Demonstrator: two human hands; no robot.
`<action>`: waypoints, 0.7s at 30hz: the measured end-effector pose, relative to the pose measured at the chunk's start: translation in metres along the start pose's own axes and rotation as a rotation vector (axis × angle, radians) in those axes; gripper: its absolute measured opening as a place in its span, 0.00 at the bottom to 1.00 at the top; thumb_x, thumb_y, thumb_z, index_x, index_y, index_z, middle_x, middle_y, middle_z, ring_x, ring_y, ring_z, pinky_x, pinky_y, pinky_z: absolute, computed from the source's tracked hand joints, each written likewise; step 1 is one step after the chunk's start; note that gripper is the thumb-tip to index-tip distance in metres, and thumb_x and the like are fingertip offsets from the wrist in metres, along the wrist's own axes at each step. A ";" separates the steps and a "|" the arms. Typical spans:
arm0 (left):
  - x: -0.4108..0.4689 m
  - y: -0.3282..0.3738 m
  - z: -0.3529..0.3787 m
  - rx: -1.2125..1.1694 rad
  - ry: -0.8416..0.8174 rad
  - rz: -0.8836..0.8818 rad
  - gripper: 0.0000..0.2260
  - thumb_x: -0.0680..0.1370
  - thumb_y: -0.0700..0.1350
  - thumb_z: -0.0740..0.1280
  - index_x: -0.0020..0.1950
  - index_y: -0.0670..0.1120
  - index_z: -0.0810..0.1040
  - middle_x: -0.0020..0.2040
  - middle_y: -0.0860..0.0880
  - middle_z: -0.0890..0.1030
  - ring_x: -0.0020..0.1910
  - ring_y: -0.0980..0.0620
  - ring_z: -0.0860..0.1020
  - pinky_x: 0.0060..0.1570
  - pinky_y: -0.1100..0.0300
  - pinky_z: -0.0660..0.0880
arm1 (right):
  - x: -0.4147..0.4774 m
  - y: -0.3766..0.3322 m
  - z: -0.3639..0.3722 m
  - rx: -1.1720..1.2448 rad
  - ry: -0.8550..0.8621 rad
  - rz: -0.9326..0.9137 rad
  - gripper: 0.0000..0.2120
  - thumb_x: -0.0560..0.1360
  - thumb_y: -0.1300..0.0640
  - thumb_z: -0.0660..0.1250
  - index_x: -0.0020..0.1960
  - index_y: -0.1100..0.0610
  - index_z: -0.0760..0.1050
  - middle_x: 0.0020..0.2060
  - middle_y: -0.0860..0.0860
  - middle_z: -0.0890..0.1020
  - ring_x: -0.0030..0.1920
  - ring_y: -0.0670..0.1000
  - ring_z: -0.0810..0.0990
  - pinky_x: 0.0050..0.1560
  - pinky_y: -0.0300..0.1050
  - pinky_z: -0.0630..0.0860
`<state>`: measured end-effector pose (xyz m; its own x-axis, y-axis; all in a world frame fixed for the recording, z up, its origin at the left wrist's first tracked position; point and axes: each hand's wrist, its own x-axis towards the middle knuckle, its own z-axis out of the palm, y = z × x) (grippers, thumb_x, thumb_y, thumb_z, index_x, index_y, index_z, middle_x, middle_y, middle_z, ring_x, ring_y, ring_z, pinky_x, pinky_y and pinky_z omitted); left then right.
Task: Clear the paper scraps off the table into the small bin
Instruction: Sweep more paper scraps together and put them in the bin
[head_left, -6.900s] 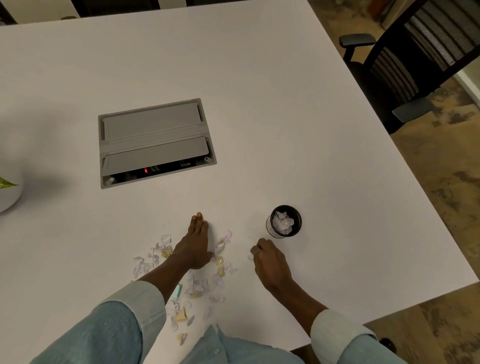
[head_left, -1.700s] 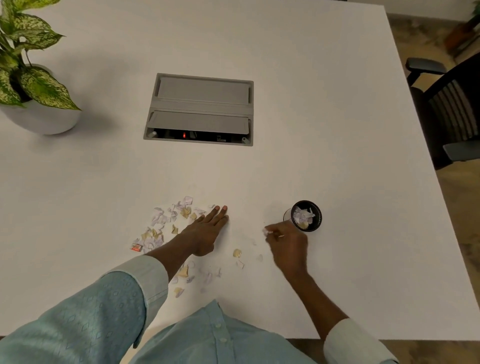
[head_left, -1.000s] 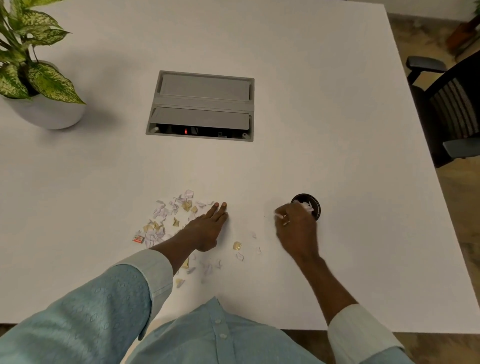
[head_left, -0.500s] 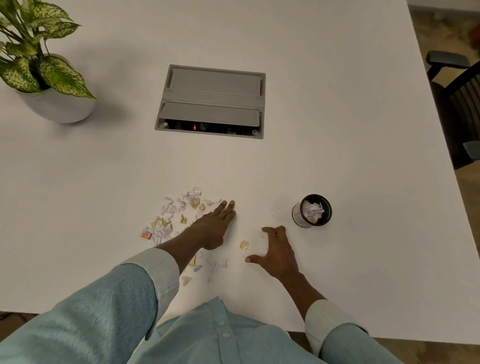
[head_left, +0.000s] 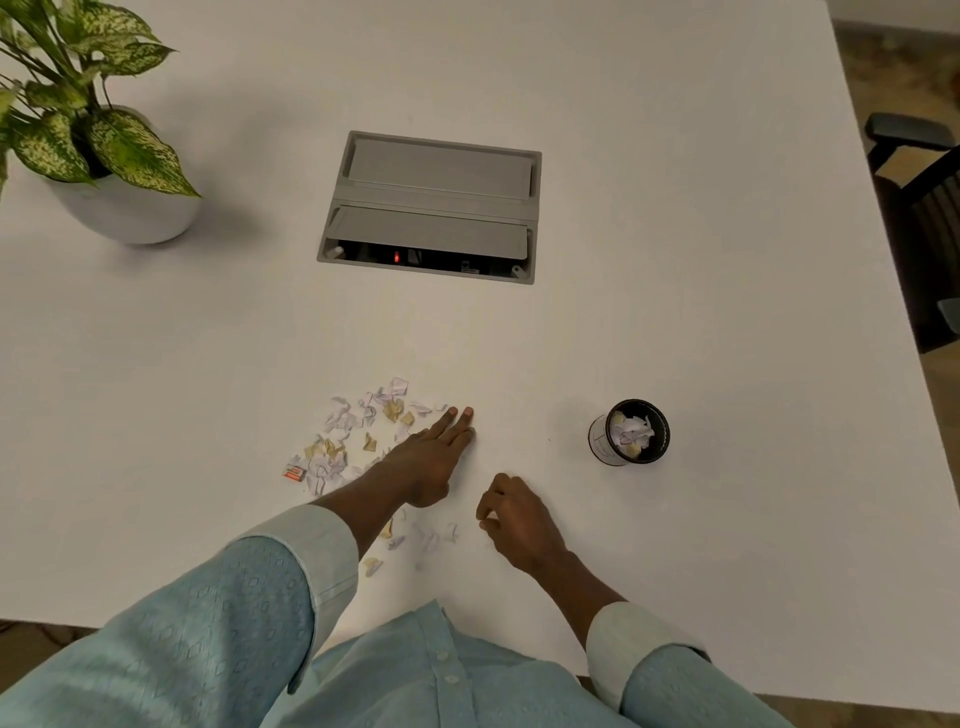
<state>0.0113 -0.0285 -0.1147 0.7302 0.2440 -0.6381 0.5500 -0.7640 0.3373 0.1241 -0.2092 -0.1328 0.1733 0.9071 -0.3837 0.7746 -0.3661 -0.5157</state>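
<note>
White surface (head_left: 675, 260) fills most of the view; brown patterned floor shows at the right edge.

Far left: one potted plant (head_left: 98, 156), mottled green leaves in a white pot.

Centre back: one grey cable box (head_left: 431, 208) set into the surface, its front flap open, a red light inside.

Left of centre, near edge: we see the paper scraps (head_left: 358, 431) in two loose groups, too many and too small for an exact count. The larger group, a few dozen white, lilac and tan bits, lies just left of and partly under the left hand (head_left: 426, 462); one orange-red bit sits at its left end. A smaller group lies between the two wrists.

Left hand: palm down and flat, fingers straight and pressed together.

Right hand (head_left: 514, 525): curled, fingertips drawn in at the surface; we cannot tell if it pinches a scrap.

Right: one small bin (head_left: 602, 441), black, round, upright, holding crumpled white and tan scraps.

Far right: one black chair (head_left: 919, 208).
</note>
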 end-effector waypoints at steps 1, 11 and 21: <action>0.001 -0.001 0.000 0.002 0.000 0.002 0.44 0.78 0.33 0.65 0.85 0.48 0.41 0.83 0.54 0.30 0.83 0.52 0.33 0.79 0.49 0.61 | -0.002 0.001 0.001 0.003 0.018 0.005 0.08 0.80 0.56 0.69 0.57 0.57 0.82 0.58 0.52 0.80 0.56 0.49 0.77 0.55 0.38 0.76; -0.002 0.003 -0.004 -0.002 -0.014 -0.001 0.43 0.77 0.32 0.62 0.85 0.47 0.42 0.83 0.54 0.30 0.83 0.51 0.33 0.81 0.49 0.58 | -0.012 0.009 -0.014 0.349 0.247 0.362 0.07 0.69 0.67 0.76 0.42 0.56 0.87 0.43 0.48 0.86 0.40 0.45 0.83 0.46 0.42 0.82; -0.008 0.010 -0.009 0.018 -0.017 0.000 0.41 0.77 0.32 0.60 0.85 0.45 0.42 0.84 0.52 0.31 0.84 0.50 0.34 0.81 0.49 0.57 | -0.028 0.034 -0.138 0.585 0.797 0.428 0.08 0.68 0.61 0.77 0.41 0.49 0.86 0.32 0.40 0.85 0.36 0.38 0.84 0.43 0.28 0.76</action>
<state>0.0143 -0.0327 -0.1002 0.7231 0.2344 -0.6498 0.5429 -0.7745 0.3246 0.2294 -0.2183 -0.0339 0.8712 0.4763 -0.1185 0.1808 -0.5358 -0.8248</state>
